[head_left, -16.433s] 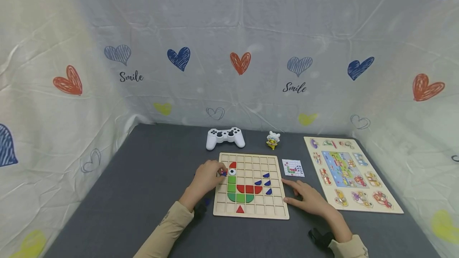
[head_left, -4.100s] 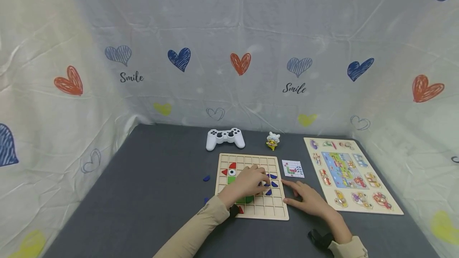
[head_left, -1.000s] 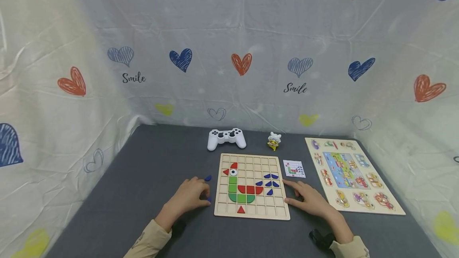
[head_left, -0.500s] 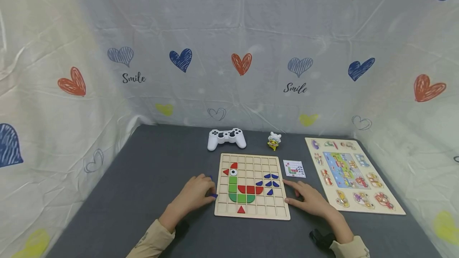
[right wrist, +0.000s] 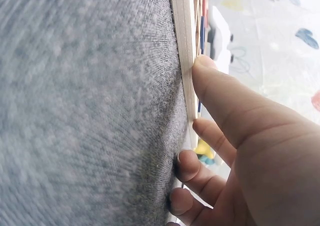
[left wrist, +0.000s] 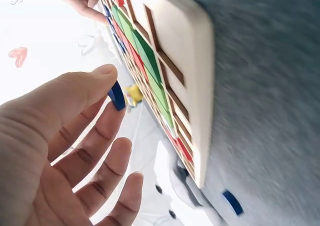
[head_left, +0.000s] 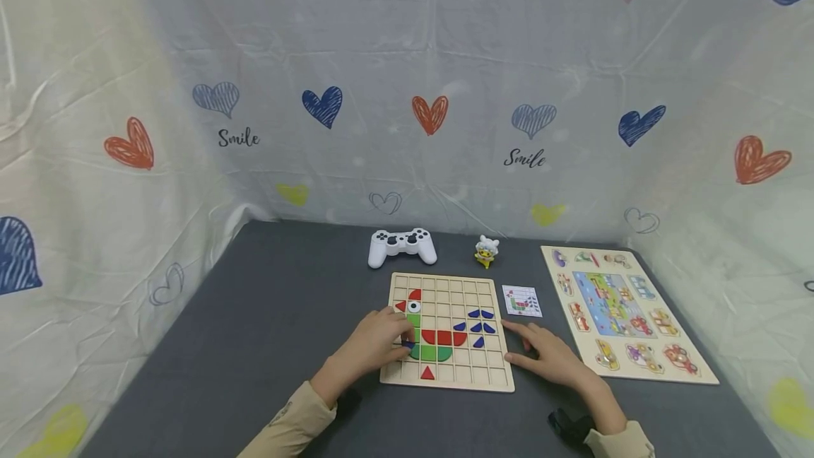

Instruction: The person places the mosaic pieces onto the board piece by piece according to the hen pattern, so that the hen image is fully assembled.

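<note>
My left hand [head_left: 369, 345] is over the left side of a wooden grid board [head_left: 470, 374]. Between its thumb and index finger it pinches a small blue puzzle piece [left wrist: 117, 96]. On the board a bird-like figure has a white eye tile [head_left: 414, 307], green pieces [head_left: 428, 353], a red body row [head_left: 444, 337] and several blue pieces [head_left: 487, 314] at the right. A red triangle [head_left: 427, 373] sits at the bottom. My right hand [head_left: 543, 353] touches the board's right edge with thumb and index finger, its fingers fairly straight.
A loose blue piece [left wrist: 232, 202] lies on the dark cloth beside the board. Behind the board are a white game controller [head_left: 402, 247] and a small figurine [head_left: 486, 251]. At right are a pattern card [head_left: 522, 300] and a picture puzzle board [head_left: 642, 366].
Blue pieces were added at the board's right, and a red triangle left of the eye. My left hand picked up a blue piece from the cloth and moved right over the board. The right hand stays.
</note>
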A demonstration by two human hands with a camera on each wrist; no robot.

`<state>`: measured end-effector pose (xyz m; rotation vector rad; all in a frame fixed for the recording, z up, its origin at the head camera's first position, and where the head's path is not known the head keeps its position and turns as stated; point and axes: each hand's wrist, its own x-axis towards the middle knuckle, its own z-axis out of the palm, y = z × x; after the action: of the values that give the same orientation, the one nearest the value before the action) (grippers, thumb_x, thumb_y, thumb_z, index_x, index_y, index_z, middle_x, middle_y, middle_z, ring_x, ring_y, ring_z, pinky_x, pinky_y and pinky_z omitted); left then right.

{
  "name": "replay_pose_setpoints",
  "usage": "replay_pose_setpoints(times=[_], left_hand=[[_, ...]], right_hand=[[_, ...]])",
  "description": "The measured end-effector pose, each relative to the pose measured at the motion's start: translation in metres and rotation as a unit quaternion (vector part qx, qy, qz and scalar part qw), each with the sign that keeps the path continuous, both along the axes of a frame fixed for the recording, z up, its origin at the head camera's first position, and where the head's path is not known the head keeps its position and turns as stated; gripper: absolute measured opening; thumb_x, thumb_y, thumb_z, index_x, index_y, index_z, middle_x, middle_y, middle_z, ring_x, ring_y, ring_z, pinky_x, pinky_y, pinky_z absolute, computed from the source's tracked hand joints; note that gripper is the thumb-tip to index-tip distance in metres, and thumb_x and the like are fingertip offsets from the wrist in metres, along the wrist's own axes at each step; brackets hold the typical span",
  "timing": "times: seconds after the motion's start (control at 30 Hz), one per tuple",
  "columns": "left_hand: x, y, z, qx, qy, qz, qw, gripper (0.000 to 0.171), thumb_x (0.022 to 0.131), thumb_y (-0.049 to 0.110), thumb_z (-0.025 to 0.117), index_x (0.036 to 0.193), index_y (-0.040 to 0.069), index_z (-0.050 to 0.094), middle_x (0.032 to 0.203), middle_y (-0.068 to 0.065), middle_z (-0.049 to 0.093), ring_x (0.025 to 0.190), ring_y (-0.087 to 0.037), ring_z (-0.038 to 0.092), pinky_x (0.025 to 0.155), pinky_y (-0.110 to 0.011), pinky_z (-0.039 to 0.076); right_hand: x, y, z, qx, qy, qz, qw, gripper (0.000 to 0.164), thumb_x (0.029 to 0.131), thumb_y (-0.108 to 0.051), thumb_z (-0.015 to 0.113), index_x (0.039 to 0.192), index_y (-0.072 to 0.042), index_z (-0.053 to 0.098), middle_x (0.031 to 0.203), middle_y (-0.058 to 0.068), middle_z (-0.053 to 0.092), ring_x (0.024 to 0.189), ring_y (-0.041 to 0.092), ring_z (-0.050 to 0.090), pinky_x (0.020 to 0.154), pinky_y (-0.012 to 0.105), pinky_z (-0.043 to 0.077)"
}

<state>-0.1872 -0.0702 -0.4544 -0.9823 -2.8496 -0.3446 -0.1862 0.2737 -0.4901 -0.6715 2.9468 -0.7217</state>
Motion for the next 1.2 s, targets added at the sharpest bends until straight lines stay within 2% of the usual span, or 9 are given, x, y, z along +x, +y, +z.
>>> replay_pose_setpoints(times=[0.13, 0.4, 0.6, 1.03, 1.2], left_hand=[[-0.003, 0.011, 0.001, -0.001, -0.011, -0.014, 0.9998, 0.009, 0.078, 0.028, 0.073, 0.085, 0.026, 0.068, 0.088, 0.012, 0.062, 0.086, -0.009, 0.051, 0.073, -0.032, 0.043], [-0.011, 0.032, -0.002, 0.009, -0.003, -0.056, 0.9984, 0.01, 0.078, 0.029, 0.073, 0.083, 0.027, 0.066, 0.082, 0.013, 0.059, 0.076, -0.004, 0.047, 0.064, -0.021, 0.039], [-0.017, 0.047, 0.001, 0.011, -0.01, -0.076, 0.997, 0.011, 0.077, 0.029, 0.074, 0.083, 0.025, 0.066, 0.078, 0.013, 0.058, 0.072, -0.005, 0.045, 0.062, -0.02, 0.036], [-0.026, 0.083, 0.0, -0.006, -0.023, -0.1, 0.9947, 0.011, 0.078, 0.031, 0.074, 0.086, 0.029, 0.066, 0.085, 0.015, 0.059, 0.081, -0.005, 0.048, 0.069, -0.024, 0.039], [-0.028, 0.097, 0.0, -0.018, -0.032, -0.105, 0.9938, 0.01, 0.079, 0.032, 0.073, 0.085, 0.029, 0.066, 0.082, 0.014, 0.057, 0.079, -0.006, 0.046, 0.068, -0.025, 0.038]], right_hand=[[0.0, 0.0, 0.0, -0.001, -0.003, 0.001, 1.0, 0.061, 0.084, -0.048, 0.062, 0.135, -0.019, 0.048, 0.073, -0.006, 0.037, 0.059, 0.004, 0.028, 0.054, 0.019, 0.024], [0.0, 0.001, -0.002, 0.003, 0.005, 0.001, 1.0, 0.061, 0.083, -0.049, 0.062, 0.135, -0.019, 0.049, 0.073, -0.008, 0.037, 0.058, 0.002, 0.027, 0.053, 0.019, 0.024], [-0.002, 0.002, -0.004, 0.007, 0.002, -0.004, 1.0, 0.062, 0.082, -0.05, 0.063, 0.135, -0.02, 0.049, 0.073, -0.009, 0.036, 0.058, 0.003, 0.028, 0.054, 0.019, 0.024], [0.0, 0.001, 0.001, -0.004, 0.002, 0.006, 1.0, 0.061, 0.083, -0.048, 0.063, 0.135, -0.019, 0.048, 0.073, -0.005, 0.038, 0.058, 0.003, 0.028, 0.054, 0.02, 0.024], [0.0, 0.001, 0.002, -0.007, 0.002, 0.008, 1.0, 0.06, 0.084, -0.047, 0.063, 0.135, -0.019, 0.048, 0.073, -0.005, 0.038, 0.058, 0.003, 0.027, 0.053, 0.02, 0.024]])
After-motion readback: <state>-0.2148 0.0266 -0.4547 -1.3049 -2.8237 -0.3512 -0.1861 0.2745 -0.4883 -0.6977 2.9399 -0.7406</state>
